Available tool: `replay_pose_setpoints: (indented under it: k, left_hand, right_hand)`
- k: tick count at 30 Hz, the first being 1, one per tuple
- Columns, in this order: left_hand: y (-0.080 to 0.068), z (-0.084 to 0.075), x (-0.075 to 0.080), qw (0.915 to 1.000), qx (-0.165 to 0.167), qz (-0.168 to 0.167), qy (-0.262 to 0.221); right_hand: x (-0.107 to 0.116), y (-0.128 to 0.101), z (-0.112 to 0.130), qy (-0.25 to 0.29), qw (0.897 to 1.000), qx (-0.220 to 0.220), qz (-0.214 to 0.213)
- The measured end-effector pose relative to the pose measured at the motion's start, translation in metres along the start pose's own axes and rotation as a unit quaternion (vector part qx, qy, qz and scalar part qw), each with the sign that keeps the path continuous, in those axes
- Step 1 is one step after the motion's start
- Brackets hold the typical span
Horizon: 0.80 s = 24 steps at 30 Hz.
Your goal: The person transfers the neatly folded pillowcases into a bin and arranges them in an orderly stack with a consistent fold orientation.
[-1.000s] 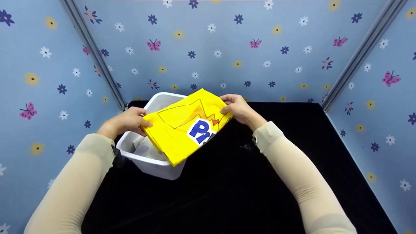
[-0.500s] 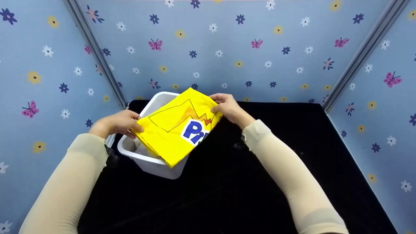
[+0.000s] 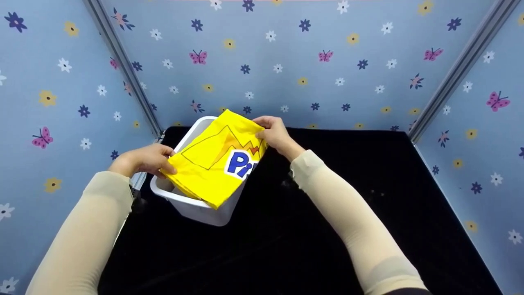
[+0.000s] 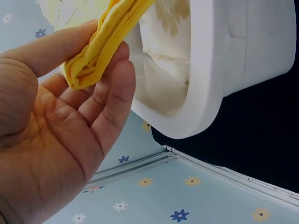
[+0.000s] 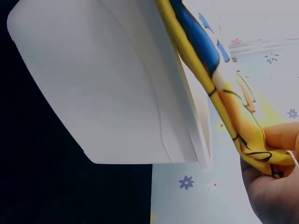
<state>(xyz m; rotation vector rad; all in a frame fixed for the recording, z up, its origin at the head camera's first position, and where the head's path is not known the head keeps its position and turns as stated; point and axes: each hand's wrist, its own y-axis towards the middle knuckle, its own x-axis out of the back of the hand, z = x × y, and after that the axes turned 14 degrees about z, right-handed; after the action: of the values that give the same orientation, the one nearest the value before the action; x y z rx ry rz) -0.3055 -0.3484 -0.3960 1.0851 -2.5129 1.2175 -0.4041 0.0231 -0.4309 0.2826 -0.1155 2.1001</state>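
Folded yellow shirt (image 3: 217,162) held flat just over the white bin (image 3: 186,205), at the counter's (image 3: 348,184) 10 o'clock corner. Left hand (image 3: 143,160) pinching its near-left corner, right hand (image 3: 273,133) pinching the far-right corner; long side running 7 to 1 o'clock. Could catch on the rim and flop open if dropped crooked.

Blue walls (image 3: 286,61) printed with flowers and butterflies enclose a black bench (image 3: 368,196) on three sides. Grey metal rails (image 3: 458,69) run down the corners. Light is even.
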Motion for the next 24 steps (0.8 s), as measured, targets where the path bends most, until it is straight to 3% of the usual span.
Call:
replay_pose_setpoints:
  k: [16,24]
  left_hand:
    - [-0.011,0.015,0.003,0.9972,-0.012,0.036,-0.065]
    - [-0.017,0.023,0.008,0.9971,0.007,0.057,-0.051]
  right_hand:
    - [-0.029,0.017,-0.006,0.0,0.999,0.037,-0.03]
    - [-0.042,0.022,-0.013,-0.03,0.997,0.062,-0.044]
